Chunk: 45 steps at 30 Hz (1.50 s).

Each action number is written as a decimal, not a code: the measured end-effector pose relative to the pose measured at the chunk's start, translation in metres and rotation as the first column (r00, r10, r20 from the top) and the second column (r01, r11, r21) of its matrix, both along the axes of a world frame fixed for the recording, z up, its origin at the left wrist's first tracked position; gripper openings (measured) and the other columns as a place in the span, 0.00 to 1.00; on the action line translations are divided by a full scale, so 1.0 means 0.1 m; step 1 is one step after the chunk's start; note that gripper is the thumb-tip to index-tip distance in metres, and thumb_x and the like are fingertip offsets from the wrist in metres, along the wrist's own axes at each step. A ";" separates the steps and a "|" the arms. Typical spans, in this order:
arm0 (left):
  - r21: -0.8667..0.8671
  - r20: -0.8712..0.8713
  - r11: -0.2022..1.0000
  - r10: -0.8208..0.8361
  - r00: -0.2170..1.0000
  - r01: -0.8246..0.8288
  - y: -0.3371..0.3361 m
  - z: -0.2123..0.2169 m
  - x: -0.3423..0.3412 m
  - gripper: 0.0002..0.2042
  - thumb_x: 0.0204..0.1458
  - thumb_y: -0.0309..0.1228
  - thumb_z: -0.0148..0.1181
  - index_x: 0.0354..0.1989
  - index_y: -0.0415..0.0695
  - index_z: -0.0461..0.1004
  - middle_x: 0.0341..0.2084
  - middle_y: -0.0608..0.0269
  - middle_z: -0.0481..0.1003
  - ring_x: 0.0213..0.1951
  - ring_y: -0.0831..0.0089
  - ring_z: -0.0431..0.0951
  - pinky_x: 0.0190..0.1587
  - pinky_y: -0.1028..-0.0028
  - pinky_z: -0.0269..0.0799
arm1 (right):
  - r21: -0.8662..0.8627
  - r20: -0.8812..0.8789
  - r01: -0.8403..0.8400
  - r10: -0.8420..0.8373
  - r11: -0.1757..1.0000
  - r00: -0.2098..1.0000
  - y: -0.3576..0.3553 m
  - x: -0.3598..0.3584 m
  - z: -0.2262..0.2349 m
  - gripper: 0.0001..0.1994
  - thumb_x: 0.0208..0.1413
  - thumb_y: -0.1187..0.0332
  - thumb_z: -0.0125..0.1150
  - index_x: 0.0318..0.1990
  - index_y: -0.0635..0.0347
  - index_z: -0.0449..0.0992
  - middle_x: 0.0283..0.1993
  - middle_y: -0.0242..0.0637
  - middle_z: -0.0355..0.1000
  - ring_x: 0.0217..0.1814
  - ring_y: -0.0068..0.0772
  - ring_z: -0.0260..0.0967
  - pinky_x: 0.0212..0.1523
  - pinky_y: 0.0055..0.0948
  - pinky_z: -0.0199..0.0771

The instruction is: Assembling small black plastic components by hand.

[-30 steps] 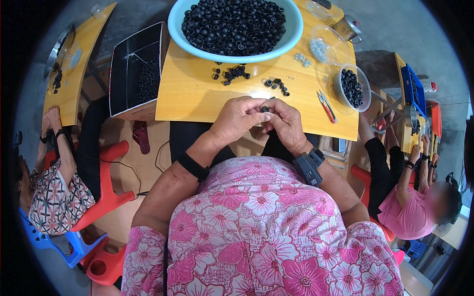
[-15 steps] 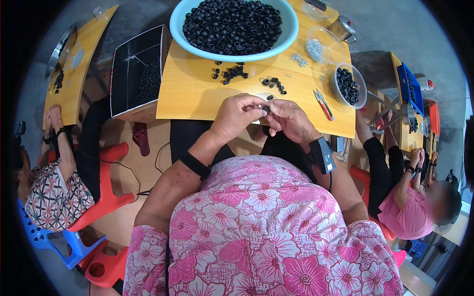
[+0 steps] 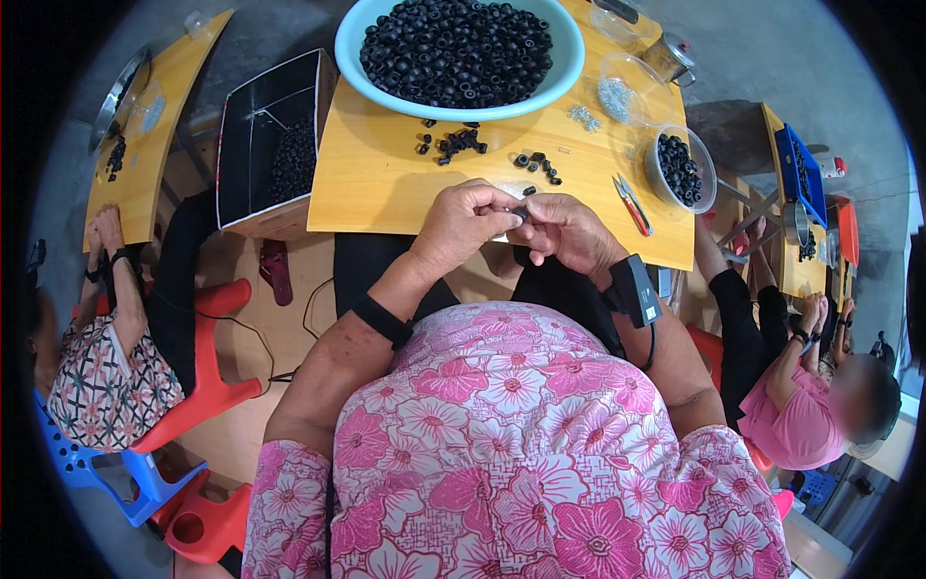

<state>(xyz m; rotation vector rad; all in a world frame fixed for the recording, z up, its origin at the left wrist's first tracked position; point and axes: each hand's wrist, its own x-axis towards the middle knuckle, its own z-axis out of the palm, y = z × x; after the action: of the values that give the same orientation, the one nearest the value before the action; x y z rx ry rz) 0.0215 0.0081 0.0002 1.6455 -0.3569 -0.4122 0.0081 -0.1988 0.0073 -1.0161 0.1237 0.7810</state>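
Between the fingertips of my left hand (image 3: 466, 220) and my right hand (image 3: 571, 232) is a small black ring-shaped part (image 3: 522, 213), held just in front of the table's near edge. Both hands are closed in a pinch on it, and the fingers partly hide it. Beyond them on the yellow table lie a loose pile of black parts (image 3: 459, 144) and a smaller group of black parts (image 3: 536, 166). A large light-blue basin (image 3: 349, 60) full of similar black parts stands at the far side. Snips with red handles (image 3: 635, 209) lie to the right of my right hand.
A clear tub (image 3: 711, 169) of black parts stands at the table's right edge. Behind it are a clear dish (image 3: 648, 89) with small clear pieces and a metal mug (image 3: 669, 60). Left of the table is an open box (image 3: 265, 135). Other people sit at tables on both sides.
The fingers of both hands have shifted slightly around the black part. My right wrist has turned a little. The things on the table lie as before.
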 end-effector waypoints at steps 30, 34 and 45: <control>0.020 0.054 1.000 0.004 0.999 -0.005 0.00 -0.06 0.01 0.07 0.50 0.24 0.63 0.37 0.37 0.79 0.28 0.69 0.72 0.29 0.84 0.70 0.35 0.82 0.69 | -0.227 0.011 0.044 -0.043 0.973 0.999 0.06 -0.01 0.07 0.14 0.62 0.61 0.54 0.38 0.66 0.73 0.30 0.35 0.70 0.25 0.23 0.67 0.30 0.28 0.78; 0.020 0.000 1.000 -0.021 1.000 0.021 0.01 -0.05 0.03 0.07 0.50 0.24 0.63 0.37 0.37 0.79 0.27 0.70 0.72 0.29 0.85 0.69 0.34 0.82 0.68 | -0.232 0.012 0.006 -0.003 0.973 1.000 0.04 0.01 0.07 0.14 0.62 0.61 0.54 0.39 0.66 0.73 0.30 0.35 0.71 0.25 0.23 0.68 0.31 0.29 0.79; 0.071 0.073 0.997 0.012 0.997 -0.017 0.02 -0.05 0.02 0.07 0.48 0.23 0.64 0.36 0.37 0.79 0.28 0.70 0.70 0.29 0.84 0.69 0.34 0.82 0.68 | -0.259 0.016 0.027 -0.024 0.965 1.000 0.11 -0.01 0.10 0.13 0.62 0.62 0.53 0.38 0.66 0.73 0.29 0.34 0.71 0.25 0.22 0.68 0.32 0.30 0.79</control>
<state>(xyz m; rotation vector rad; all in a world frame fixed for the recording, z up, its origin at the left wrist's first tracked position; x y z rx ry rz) 0.0236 0.0101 -0.0050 1.7355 -0.3874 -0.3586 0.0069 -0.1880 0.0168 -1.2649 0.2329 0.7469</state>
